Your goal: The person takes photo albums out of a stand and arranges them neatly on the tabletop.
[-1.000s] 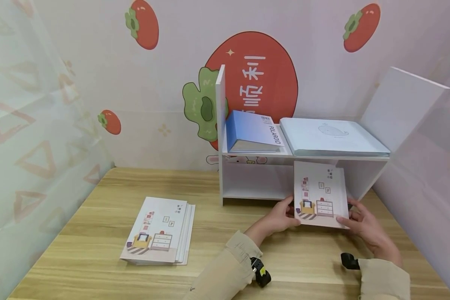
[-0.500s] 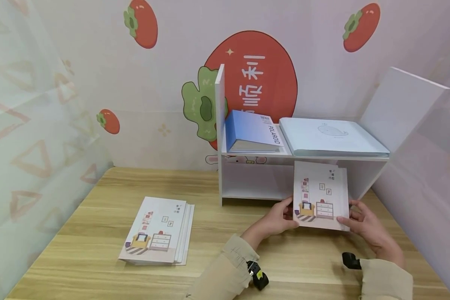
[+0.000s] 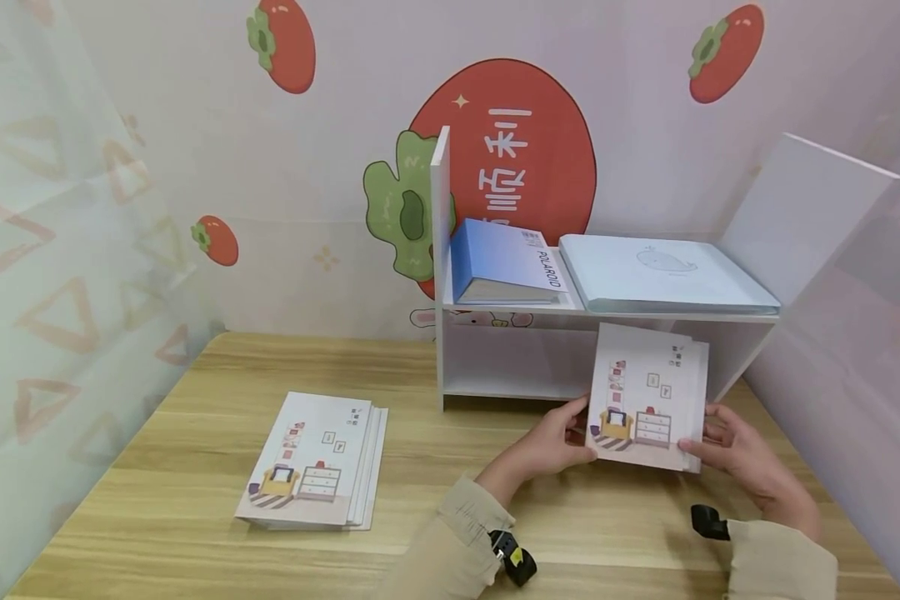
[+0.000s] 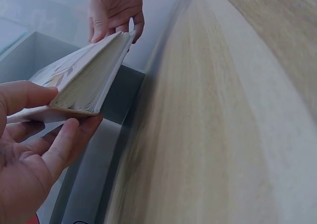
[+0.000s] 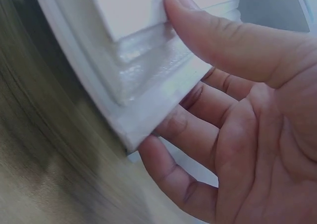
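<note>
A white photo album (image 3: 645, 396) with a drawn armchair and dresser on its cover is held in front of the shelf's lower right compartment. My left hand (image 3: 551, 442) grips its left side, thumb on the cover and fingers beneath, as the left wrist view shows along the spine (image 4: 37, 114). On the other side my right hand (image 3: 742, 458) pinches the page edge, its thumb on top and fingers under the back cover (image 5: 143, 120). The loose pages fan slightly between the covers. A matching album (image 3: 307, 458) lies on the table at the left.
The white shelf (image 3: 517, 392) stands at the back right of the wooden table (image 3: 157, 500). On its upper board are a blue Polaroid album (image 3: 506, 258) and a pale blue whale album (image 3: 667, 271). A tall side panel (image 3: 802, 217) rises at the right.
Both hands have brought the held album slightly toward me and to the right, a little out from the shelf, and its right edge tilts down more. The album on the table stays put.
</note>
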The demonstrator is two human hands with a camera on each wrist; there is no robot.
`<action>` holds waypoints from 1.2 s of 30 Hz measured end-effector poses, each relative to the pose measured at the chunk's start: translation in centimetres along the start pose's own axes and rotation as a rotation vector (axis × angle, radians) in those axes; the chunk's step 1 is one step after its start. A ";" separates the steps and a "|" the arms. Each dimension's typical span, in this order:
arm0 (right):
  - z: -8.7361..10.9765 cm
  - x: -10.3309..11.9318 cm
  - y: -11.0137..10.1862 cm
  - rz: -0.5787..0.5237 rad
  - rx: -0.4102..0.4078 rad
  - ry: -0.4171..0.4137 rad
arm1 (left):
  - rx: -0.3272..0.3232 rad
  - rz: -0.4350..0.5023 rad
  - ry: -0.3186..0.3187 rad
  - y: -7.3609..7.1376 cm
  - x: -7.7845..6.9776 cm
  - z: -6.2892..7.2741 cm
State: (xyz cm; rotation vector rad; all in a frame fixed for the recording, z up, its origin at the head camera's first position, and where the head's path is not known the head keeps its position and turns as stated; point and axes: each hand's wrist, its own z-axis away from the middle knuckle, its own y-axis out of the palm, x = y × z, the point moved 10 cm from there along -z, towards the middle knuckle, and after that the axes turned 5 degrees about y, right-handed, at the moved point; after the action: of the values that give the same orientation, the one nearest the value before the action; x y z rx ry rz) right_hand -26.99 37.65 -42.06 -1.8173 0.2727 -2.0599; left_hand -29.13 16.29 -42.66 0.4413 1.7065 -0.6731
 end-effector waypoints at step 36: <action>2.4 4.0 0.6 0.017 0.126 -0.146 | 0.211 0.027 0.050 -0.9 -2.6 2.6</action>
State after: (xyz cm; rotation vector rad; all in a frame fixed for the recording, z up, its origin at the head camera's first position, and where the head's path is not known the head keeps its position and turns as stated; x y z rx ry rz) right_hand -24.91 35.75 -38.33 -1.8701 0.1144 -1.8768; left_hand -27.14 14.12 -40.37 0.6318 1.6801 -0.8322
